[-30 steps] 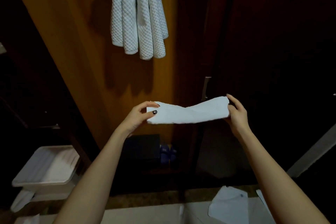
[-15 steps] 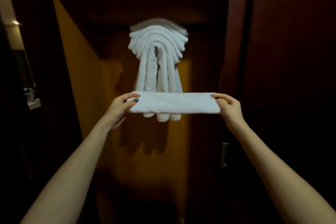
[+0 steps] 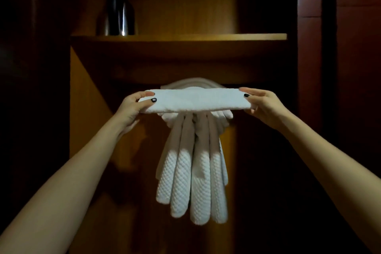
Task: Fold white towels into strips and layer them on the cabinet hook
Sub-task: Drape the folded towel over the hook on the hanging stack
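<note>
Two-handed: pinches folded towel strip (image 3: 195, 101) at its ends with left hand (image 3: 132, 107) and right hand (image 3: 266, 105), level, centred before hung towels (image 3: 191, 181), probably for even draping over hidden hook.

White folded strip (image 3: 195, 100), white waffle-textured hanging towels (image 3: 193, 181), orange-brown cabinet (image 3: 86, 93)

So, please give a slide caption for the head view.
Left hand and right hand hold a folded towel strip level before the hanging towels.
</note>
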`<act>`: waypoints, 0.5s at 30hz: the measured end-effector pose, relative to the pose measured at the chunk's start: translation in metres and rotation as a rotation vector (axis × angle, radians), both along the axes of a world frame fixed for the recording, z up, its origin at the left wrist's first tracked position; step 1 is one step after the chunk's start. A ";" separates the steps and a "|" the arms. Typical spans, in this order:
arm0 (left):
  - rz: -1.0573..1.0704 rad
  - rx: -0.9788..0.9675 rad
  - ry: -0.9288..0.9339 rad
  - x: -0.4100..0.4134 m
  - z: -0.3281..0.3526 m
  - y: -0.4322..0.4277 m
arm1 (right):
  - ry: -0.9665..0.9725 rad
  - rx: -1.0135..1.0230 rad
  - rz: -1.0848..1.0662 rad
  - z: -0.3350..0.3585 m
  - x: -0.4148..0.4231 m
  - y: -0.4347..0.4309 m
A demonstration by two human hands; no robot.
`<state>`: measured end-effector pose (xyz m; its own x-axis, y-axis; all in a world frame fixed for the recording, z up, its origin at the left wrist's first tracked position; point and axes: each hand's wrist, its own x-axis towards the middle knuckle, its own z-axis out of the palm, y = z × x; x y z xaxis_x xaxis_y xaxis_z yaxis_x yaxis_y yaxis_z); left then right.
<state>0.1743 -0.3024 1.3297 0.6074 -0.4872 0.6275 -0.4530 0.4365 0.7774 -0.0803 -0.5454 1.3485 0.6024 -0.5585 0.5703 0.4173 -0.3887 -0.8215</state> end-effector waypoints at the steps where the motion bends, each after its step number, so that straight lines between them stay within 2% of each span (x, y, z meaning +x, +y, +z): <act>1: -0.019 -0.026 0.001 0.010 0.011 -0.009 | -0.012 0.005 -0.007 0.011 0.011 -0.007; 9: -0.137 -0.189 0.031 0.072 0.073 -0.083 | -0.193 0.079 -0.012 0.074 0.074 -0.060; 15: -0.143 -0.155 0.153 0.095 0.061 -0.108 | -0.174 0.167 -0.101 0.055 0.109 -0.082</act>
